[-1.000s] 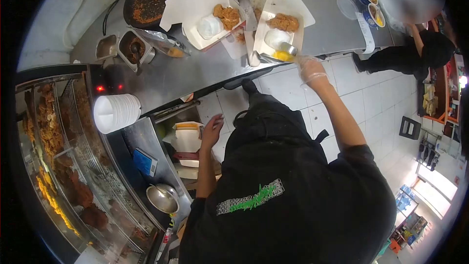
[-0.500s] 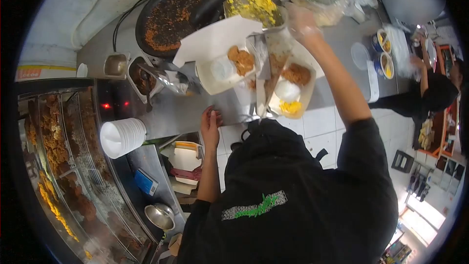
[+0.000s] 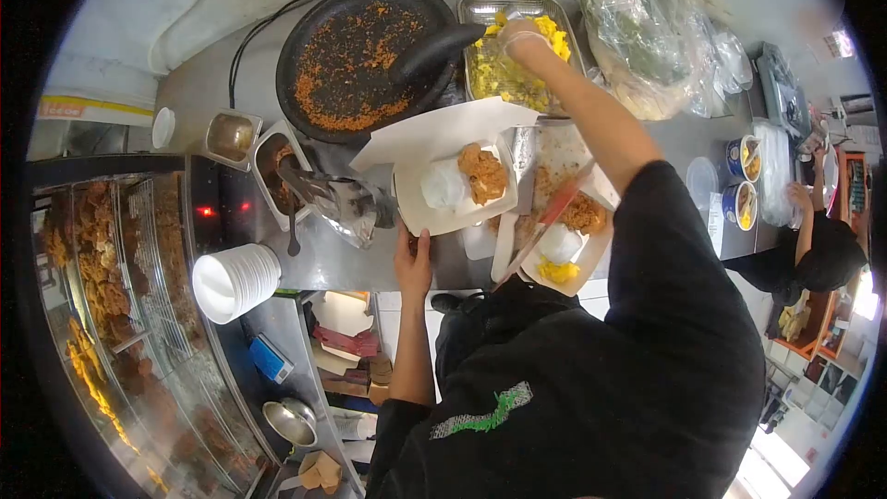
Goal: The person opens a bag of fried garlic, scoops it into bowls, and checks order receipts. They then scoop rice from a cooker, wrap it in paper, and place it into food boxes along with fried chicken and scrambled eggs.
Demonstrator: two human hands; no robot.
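My right hand [image 3: 524,40], in what looks like a clear glove, reaches into a metal tray [image 3: 480,2] of yellow scrambled egg [image 3: 554,35]. Its fingertips are hidden. My left hand [image 3: 413,261] is at the near left corner of an open paper food box [image 3: 453,220], thumb and fingers apart, seemingly touching it. That box holds white rice [image 3: 445,187] and fried chicken [image 3: 483,174]. A second paper box [image 3: 596,263], to the right, contains rice, chicken and a portion of egg. A red-handled utensil [image 3: 557,208] lies beside it.
A black stone mortar [image 3: 305,55] with reddish crumbs and a pestle [image 3: 434,51] stands at the back. Plastic bags [image 3: 647,46] lie right of the egg tray. Stacked white bowls [image 3: 236,285] and a glass display case [image 3: 139,314] are at left. A co-worker [image 3: 818,240] is at far right.
My right hand has moved left and into the egg. My left hand has risen from the counter edge to the box corner. The view has shifted, and a metal cup by the tray no longer shows.
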